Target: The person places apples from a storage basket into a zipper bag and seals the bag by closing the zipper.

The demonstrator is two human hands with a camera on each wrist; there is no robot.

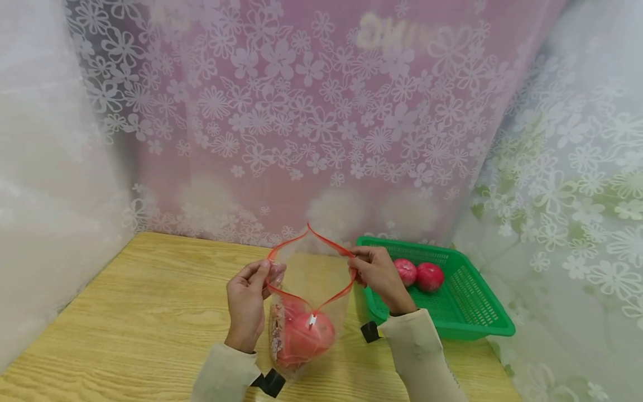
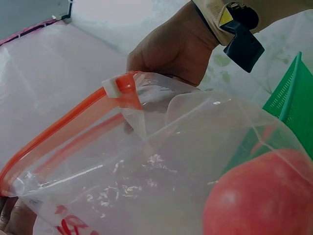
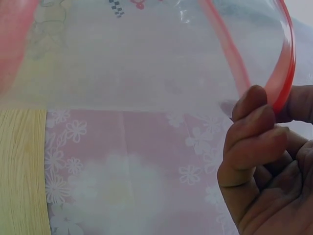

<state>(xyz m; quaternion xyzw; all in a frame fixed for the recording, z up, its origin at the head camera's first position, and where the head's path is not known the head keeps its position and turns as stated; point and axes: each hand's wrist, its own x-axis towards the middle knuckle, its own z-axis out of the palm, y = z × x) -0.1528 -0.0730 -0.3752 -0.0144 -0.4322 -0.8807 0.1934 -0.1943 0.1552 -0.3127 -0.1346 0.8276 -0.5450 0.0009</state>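
One clear, red-rimmed bag (image 1: pixel 329 307) is held mouth-up and spread wide over the table (image 1: pixel 166 301), with red fruit (image 1: pixel 307 338) low inside and a white slider (image 1: pixel 312 320) at the rim's near end. Left hand (image 1: pixel 247 304) pinches the rim's left side, right hand (image 1: pixel 379 276) its right; green basket (image 1: pixel 467 290) stands rightward, holding two red balls (image 1: pixel 430 277)

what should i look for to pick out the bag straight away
At the wooden table, left of the green basket in the head view, the left hand and right hand hold a clear bag by its rim. Its open mouth is edged red-orange; unlike the basket, it is transparent, with red fruit showing inside.
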